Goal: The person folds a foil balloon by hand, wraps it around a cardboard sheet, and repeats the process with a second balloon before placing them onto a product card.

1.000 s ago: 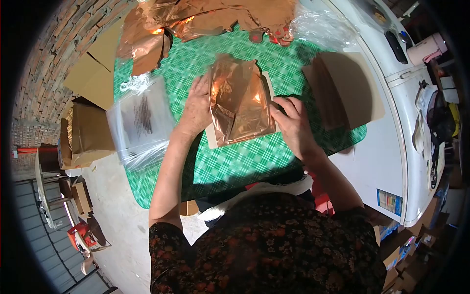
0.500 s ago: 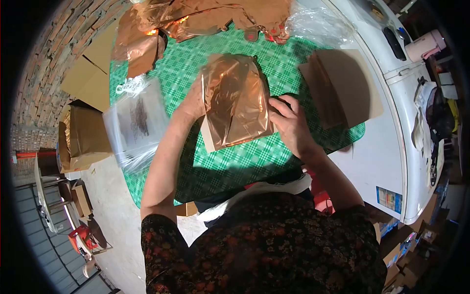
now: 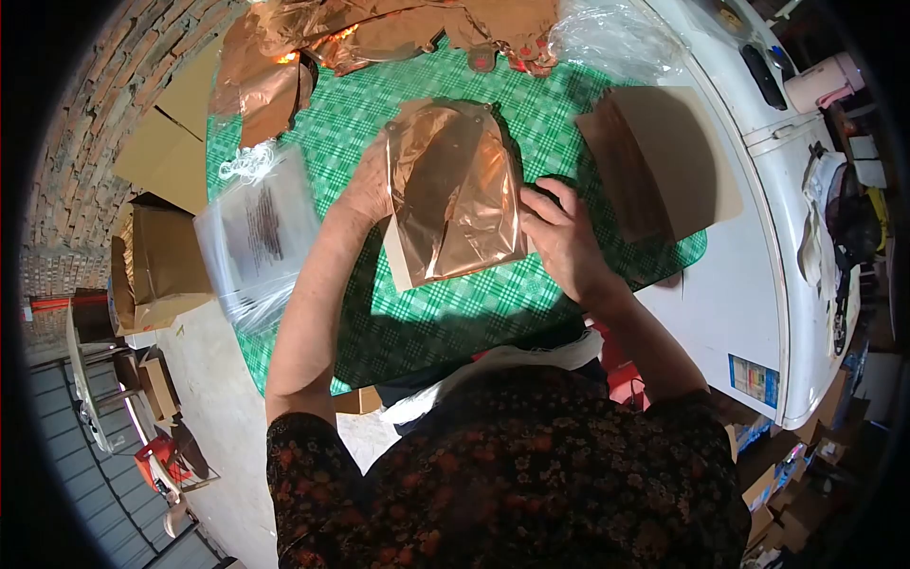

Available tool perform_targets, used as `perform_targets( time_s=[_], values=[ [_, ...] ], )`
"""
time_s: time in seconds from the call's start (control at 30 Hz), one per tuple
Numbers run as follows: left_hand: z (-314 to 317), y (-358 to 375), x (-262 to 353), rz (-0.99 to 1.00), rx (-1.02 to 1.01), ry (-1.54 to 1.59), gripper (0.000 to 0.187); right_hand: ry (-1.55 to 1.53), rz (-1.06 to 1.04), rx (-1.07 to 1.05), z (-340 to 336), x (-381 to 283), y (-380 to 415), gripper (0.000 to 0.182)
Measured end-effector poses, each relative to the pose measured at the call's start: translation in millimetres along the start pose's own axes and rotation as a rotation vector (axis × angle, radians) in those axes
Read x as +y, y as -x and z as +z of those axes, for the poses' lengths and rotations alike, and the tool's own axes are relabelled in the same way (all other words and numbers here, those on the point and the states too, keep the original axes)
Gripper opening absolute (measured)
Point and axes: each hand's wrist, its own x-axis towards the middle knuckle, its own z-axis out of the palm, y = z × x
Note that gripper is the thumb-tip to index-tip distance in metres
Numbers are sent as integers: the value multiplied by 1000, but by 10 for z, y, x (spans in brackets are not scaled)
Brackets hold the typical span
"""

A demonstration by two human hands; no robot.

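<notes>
A shiny copper-coloured foil piece (image 3: pixel 455 190) lies folded over a pale cardboard sheet (image 3: pixel 396 256) at the middle of the table. The cardboard shows along the lower left side. My left hand (image 3: pixel 365 188) grips the left edge, its fingers mostly hidden by the foil and card. On the right edge, my right hand (image 3: pixel 559 232) is closed, thumb and fingers pinching the foil's side. Small round tabs show at the foil's top corners.
Green plaid cloth (image 3: pixel 445 313) covers the table. More copper foil (image 3: pixel 408 33) and clear plastic (image 3: pixel 616 43) lie at the back. Clear bags (image 3: pixel 261 232) with white string sit left, cardboard sheets (image 3: pixel 687 161) right. A white fridge-like appliance (image 3: pixel 730 284) stands beside the table.
The view has shifted slightly. Both hands stay at the foil's edges, and the foil's surface creases look a little different, flatter near the top.
</notes>
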Motion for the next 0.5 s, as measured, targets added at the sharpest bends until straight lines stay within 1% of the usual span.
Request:
perform_targets(
  time_s=[0.07, 0.13, 0.23, 0.33, 0.43, 0.5],
  values=[
    [-28, 6, 17, 60, 17, -180, 65, 10, -16, 21, -3, -14, -3, 41],
    [-28, 36, 17, 69, 20, -277, 72, 9, -20, 28, 48, 32, 20, 46],
    [-4, 56, -63, 102, 11, -302, 67, 17, -17, 32, 98, 58, 47, 49],
    [-41, 39, 36, -16, -21, -181, 64, 19, -36, 30, 82, 76, 36, 49],
    [-51, -11, 17, 225, 118, -389, 58, 6, -45, 47, 107, 85, 35, 48],
    [-145, -51, 131, 80, 130, -291, 55, 5, -36, 58, 134, 91, 52, 48]
  ],
)
